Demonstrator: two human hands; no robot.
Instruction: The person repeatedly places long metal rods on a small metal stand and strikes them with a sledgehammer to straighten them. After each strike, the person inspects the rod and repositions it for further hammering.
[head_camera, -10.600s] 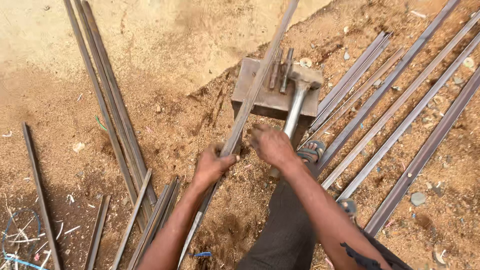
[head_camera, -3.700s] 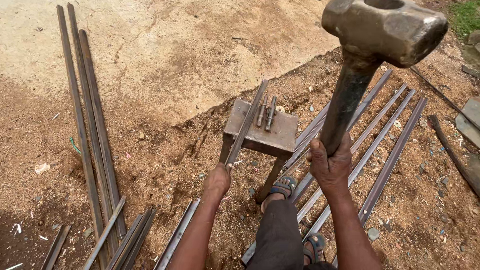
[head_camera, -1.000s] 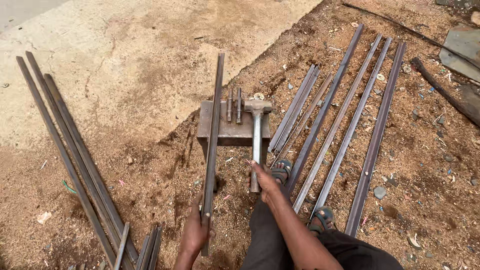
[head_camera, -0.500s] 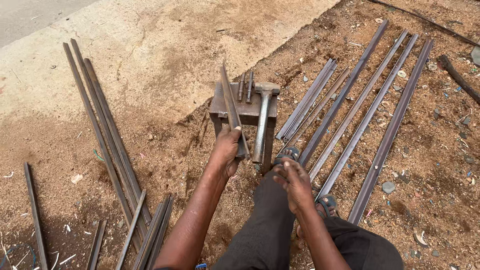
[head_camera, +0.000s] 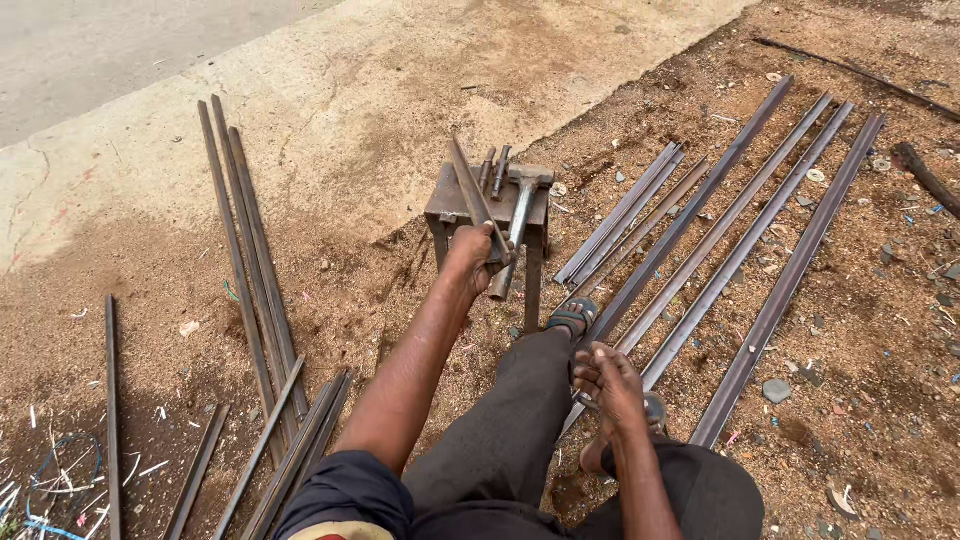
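Ground: reddish dirt yard running up to a pale concrete slab (head_camera: 400, 90), so outdoors.
Left hand (head_camera: 470, 262): closed round the near end of a short steel bar (head_camera: 472, 195); bar runs away up-left across the small steel bench (head_camera: 445, 205).
Right hand (head_camera: 608, 380): loosely curled, holding nothing, low by the knee, so left's nearer.
Hammer (head_camera: 520, 215): lying on the bench, just beside the bar.
Around: long bars (head_camera: 250, 260) left, more bars (head_camera: 740, 240) right.

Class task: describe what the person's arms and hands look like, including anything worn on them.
Both forearms are bare. The left hand and right hand wear no gloves, and no rings or watch show. A dark blue short sleeve covers the left upper arm; the right sleeve is out of view.
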